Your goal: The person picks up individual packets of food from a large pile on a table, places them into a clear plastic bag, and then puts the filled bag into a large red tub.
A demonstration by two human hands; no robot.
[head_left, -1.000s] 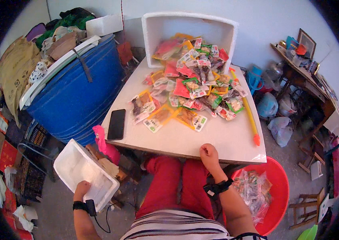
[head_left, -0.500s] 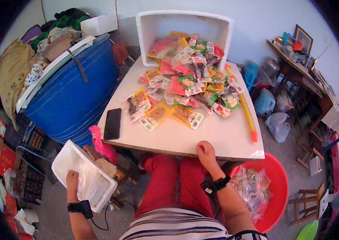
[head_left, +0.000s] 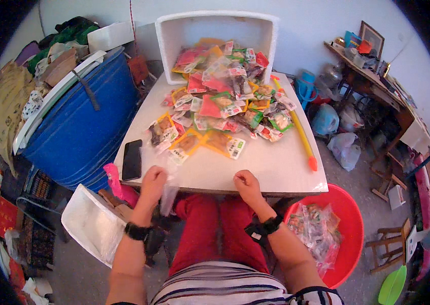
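Note:
My left hand (head_left: 152, 184) is closed on a thin clear plastic bag (head_left: 168, 195) that hangs over the table's front edge, just below a black phone (head_left: 132, 159). My right hand (head_left: 247, 187) is curled at the front of the white table (head_left: 199, 178); whether anything is inside its fingers is hidden. Beyond both hands, a pile of colourful snack packets (head_left: 215, 107) spills from a foam box (head_left: 166, 35) lying on its side. A yellow tube with an orange tip (head_left: 301, 134) lies along the table's right side.
A second foam box (head_left: 83, 221) stands low left, beside pink cloth (head_left: 117, 183) and a big blue tub (head_left: 72, 142). A red basin (head_left: 349, 229) holding clear bags is at lower right. Bags, stools and a cluttered desk (head_left: 387, 89) line the right.
My left hand has risen from inside the lower foam box to the table's edge, bringing a clear bag with it. My right hand appears slightly further left as the view shifts.

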